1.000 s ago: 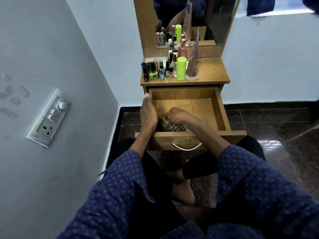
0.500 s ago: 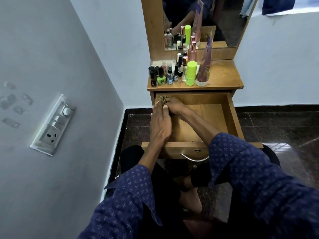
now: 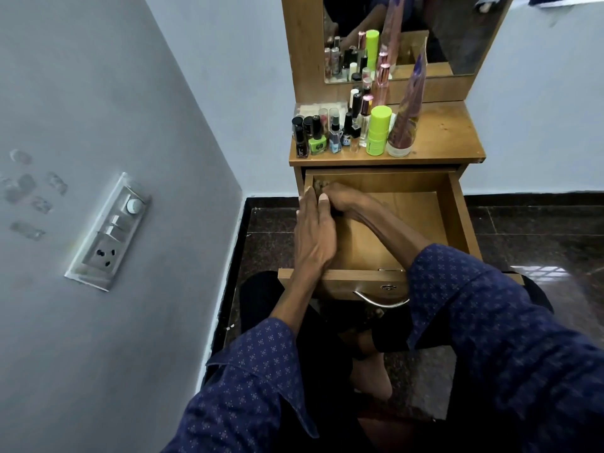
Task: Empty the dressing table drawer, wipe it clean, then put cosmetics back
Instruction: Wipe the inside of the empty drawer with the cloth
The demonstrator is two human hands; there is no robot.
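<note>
The wooden drawer (image 3: 456, 217) of the dressing table is pulled out, with nothing lying on its bare floor. My right hand (image 3: 340, 199) reaches into the far left corner and presses a patterned cloth (image 3: 318, 184) against the back wall; only a scrap of the cloth shows. My left hand (image 3: 313, 233) lies flat along the drawer's left side, fingers stretched out, holding nothing, its fingertips touching my right hand. The cosmetics (image 3: 346, 132) stand in a cluster on the table top (image 3: 451, 138): nail polish bottles, a lime green bottle (image 3: 379, 130) and a tall clear tube (image 3: 407, 125).
A mirror (image 3: 425, 31) rises behind the table top. A grey wall with a switch panel (image 3: 109, 232) is close on the left. The drawer's metal handle (image 3: 380, 300) is above my crossed legs. Dark polished floor (image 3: 539, 243) lies to the right.
My right hand moved the cloth from the drawer's front left to its far left corner. My left hand slid forward along the left side with it.
</note>
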